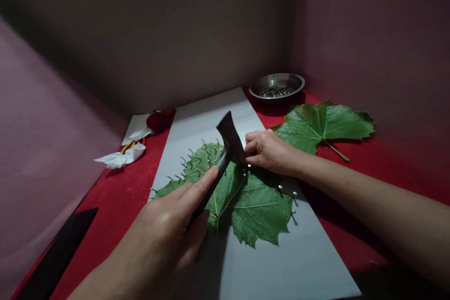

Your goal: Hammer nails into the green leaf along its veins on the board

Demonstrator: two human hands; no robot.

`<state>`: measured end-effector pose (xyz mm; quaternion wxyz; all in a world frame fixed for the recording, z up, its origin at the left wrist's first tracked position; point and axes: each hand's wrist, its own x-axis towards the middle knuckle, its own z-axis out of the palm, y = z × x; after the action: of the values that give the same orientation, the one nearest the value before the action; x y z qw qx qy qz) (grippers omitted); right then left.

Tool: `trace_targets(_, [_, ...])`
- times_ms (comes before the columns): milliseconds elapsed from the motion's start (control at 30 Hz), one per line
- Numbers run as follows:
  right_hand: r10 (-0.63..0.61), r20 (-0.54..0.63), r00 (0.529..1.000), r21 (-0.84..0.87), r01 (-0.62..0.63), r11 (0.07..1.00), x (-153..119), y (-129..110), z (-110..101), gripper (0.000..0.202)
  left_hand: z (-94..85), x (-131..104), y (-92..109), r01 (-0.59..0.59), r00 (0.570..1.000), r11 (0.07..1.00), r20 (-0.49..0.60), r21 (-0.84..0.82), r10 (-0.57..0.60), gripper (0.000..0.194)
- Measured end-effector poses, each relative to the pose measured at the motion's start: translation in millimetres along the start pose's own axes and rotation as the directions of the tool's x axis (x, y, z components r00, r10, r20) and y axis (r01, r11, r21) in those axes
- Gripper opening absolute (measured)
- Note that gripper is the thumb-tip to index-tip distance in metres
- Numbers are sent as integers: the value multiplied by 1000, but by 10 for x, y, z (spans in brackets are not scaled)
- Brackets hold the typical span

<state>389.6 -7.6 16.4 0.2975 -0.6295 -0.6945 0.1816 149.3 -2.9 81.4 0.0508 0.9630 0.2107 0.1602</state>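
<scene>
- Fingers point(202, 186) of the left hand point(165, 222), coming in from the lower left of the frame, are wrapped around the handle of a dark hammer point(230, 138), the index finger stretched along it
- Fingers point(251, 147) of the right hand point(272, 151), reaching in from the right edge of the frame, are bunched in a pinch just right of centre; the hammer's head partly hides their tips, so I cannot tell whether anything is held between them
- The hammer slants up from the lower centre, its dark head near the middle of the frame, right beside the pinching fingertips
- Beneath both hands, in the centre and lower centre, a large green leaf point(262, 206) lies flat with pale veins showing, partly covered by the left hand and the hammer
- Small shiny nails point(183, 158) stand along the leaf's upper left part, many of them tilted; a few more stand along its right side
- The leaf rests on a long whitish board point(218, 108) running from the upper centre to the bottom of the frame
- Right of the board, a second leaf point(325, 126) with a stem lies on the red surface point(126, 201)
- Above it in the picture, right of centre, a shallow metal bowl point(298, 85) holds a heap of loose nails point(276, 92)
- At middle left, crumpled white tissue point(121, 157) lies near a dark red object point(158, 122)
</scene>
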Motion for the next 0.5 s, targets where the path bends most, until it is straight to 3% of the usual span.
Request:
trace_targets(67, [5,6,1000,-13,-4,1000,1,-6,-2,13,6,-6,-12,17,999,999,46,-32,-15,51])
trace_targets(267, [0,-10,1000,1,0,1000,-5,-5,-5,11,-103,-28,9,61,997,998,-43,-19,-62,52])
trace_targets(500, [-32,-31,999,6,32,999,-23,34,12,14,31,7,12,60,998,997,37,-51,-58,49])
